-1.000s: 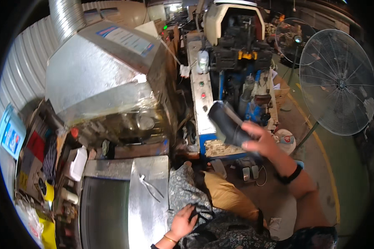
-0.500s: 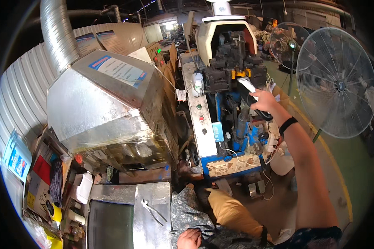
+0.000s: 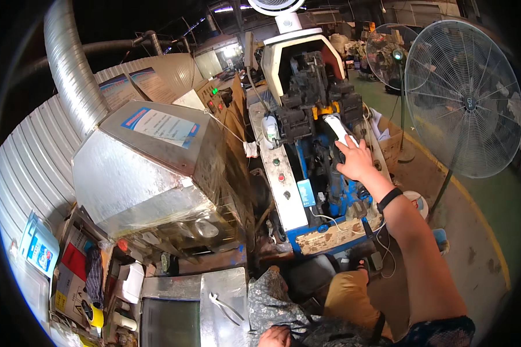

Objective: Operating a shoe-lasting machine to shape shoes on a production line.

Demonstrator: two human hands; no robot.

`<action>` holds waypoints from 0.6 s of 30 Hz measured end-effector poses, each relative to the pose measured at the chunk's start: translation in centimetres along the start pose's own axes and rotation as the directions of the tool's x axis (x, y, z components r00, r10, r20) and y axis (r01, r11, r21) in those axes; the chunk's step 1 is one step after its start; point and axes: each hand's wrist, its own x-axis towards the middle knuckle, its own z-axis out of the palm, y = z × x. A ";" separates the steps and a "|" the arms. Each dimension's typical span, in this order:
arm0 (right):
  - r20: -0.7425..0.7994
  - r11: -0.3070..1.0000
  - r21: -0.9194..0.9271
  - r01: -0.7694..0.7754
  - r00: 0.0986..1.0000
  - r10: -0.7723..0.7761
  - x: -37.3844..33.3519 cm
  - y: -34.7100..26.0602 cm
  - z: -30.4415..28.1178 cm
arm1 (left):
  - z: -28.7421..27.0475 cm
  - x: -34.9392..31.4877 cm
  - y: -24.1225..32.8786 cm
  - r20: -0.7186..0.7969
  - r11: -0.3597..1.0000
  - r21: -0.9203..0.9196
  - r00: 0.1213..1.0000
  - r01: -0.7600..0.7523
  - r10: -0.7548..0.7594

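My right hand [image 3: 356,160] reaches forward over the blue and black machine [image 3: 330,191], its fingers apart. Its fingertips are at the near end of a white, elongated, shoe-like piece [image 3: 337,128]; whether they press on it I cannot tell. The far end of that piece meets yellow clamp parts [image 3: 326,110] on the machine's dark head. My left hand [image 3: 276,337] rests low on dark patterned cloth [image 3: 275,303] over my lap. The lower picture edge cuts it off, and its fingers do not show clearly.
Pliers [image 3: 226,308] lie on a metal plate at lower left. A metal hood [image 3: 139,153] stands left. Buttons [image 3: 278,170] and a light blue phone-like box [image 3: 306,193] with a white cable are on the machine's side. A large fan [image 3: 466,101] stands right.
The white piece has shifted from my right hand's grip to lie against the clamp parts, and the fingers have spread. The view has tilted slightly. My left hand stays low on my lap.
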 end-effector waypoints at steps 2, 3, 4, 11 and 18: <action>0.011 1.000 -0.019 -0.012 1.000 0.012 1.1 -0.4 0.0 | 0.3 0.0 -0.1 -0.008 0.997 0.068 0.999 -0.042 0.042; 0.011 1.000 0.003 -0.004 1.000 0.004 1.9 -0.5 0.0 | 0.4 0.0 -0.2 -0.018 0.996 0.079 0.999 -0.043 0.045; 0.042 1.000 -0.019 -0.008 0.999 0.009 2.6 -0.6 0.1 | 0.5 0.0 -0.1 -0.008 1.000 0.031 1.000 0.005 -0.005; 0.081 0.998 0.000 -0.056 0.995 0.056 7.7 -1.2 0.8 | 0.6 0.2 -0.2 -0.015 0.999 -0.027 0.999 0.032 -0.033; 0.081 0.997 -0.071 -0.043 0.996 0.048 8.7 -2.0 0.1 | 0.1 -0.1 -0.5 0.079 0.999 -0.033 0.996 0.044 -0.041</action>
